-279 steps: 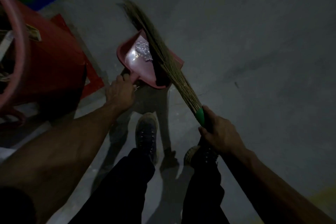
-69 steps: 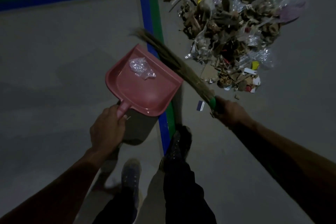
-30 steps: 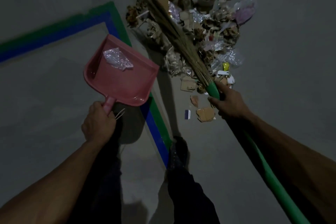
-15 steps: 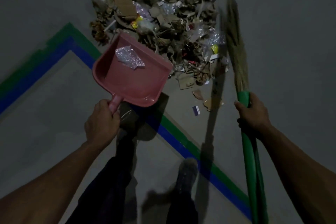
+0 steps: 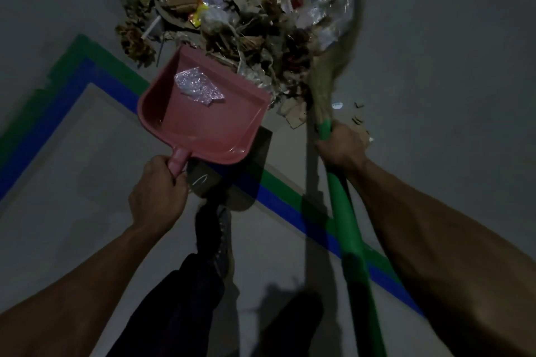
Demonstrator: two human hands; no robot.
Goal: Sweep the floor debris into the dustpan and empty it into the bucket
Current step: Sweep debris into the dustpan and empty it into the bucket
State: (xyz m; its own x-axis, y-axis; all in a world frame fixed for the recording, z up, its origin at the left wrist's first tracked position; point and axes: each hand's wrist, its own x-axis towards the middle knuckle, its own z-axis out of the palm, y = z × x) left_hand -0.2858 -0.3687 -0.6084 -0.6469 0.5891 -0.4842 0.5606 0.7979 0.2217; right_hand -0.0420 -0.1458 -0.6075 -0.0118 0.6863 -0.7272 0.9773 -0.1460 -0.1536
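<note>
Dim scene, head view looking down. Left hand [image 5: 158, 187] at centre left, fingers wrapped tight round the short handle of the pink dustpan [image 5: 203, 122]. The pan sits mid-frame, open mouth pointing up toward the debris pile [image 5: 232, 9], front lip right at the pile's near edge; whether the lip touches the floor, cannot tell. One crumpled piece of clear plastic wrap [image 5: 197, 88] lies inside the pan near the mouth. Right hand [image 5: 340, 148] at centre right, fist closed round the green broom handle [image 5: 351, 238] just below the bristles; the handle runs down to the lower right edge. Broom bristles [image 5: 333, 66] blurred, reaching up along the right side of the pile. Pile fills top centre: torn cardboard, paper scraps, clear plastic, a yellow-red wrapper. A few loose scraps [image 5: 358, 119] on the grey floor [image 5: 449, 66] just right of the broom. Green and blue floor tape [image 5: 87, 66] forms a corner at left and runs diagonally to lower right, passing under the pan's shadow. Dark trouser leg and shoe [image 5: 220, 240] at bottom centre.
</note>
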